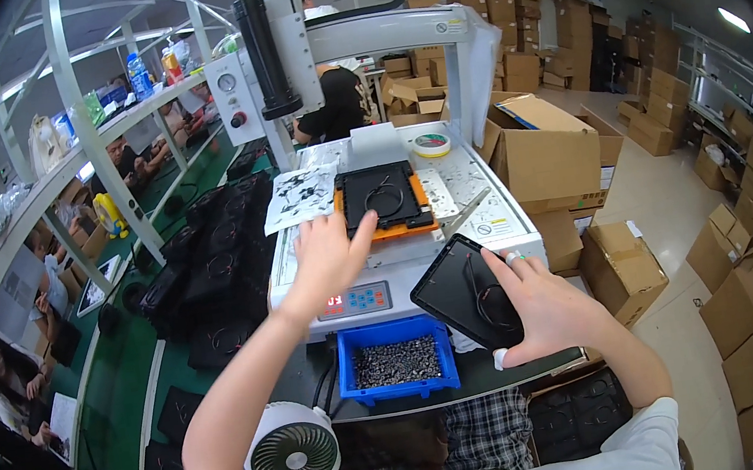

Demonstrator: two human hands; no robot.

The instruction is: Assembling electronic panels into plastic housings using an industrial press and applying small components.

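Left hand point(330, 255) is stretched forward with fingers loosely spread, and its fingertips are laid against the near left edge of a black panel point(383, 196) that is seated in an orange fixture point(424, 222) on the white machine bed point(476, 198); nothing is pinched by it. Right hand point(538, 304) is closed around a second black panel point(471, 289), which is held tilted above the machine's front edge, with the thumb on the upper face and the fingers wrapped under the lower edge (white finger guards are seen on two fingertips). A thin looped wire is visible on each panel. A control keypad point(357, 300) is mounted on the machine front, just below the left wrist. A blue bin point(397, 358) filled with small dark screws is placed on the bench directly under the keypad, between the two forearms. A small white fan point(294, 457) is seen near the left elbow. A tape roll point(431, 144) is lying at the back of the bed. Stacks of black panels point(220, 275) are piled to the left, and open cardboard boxes point(542, 156) are stood to the right.
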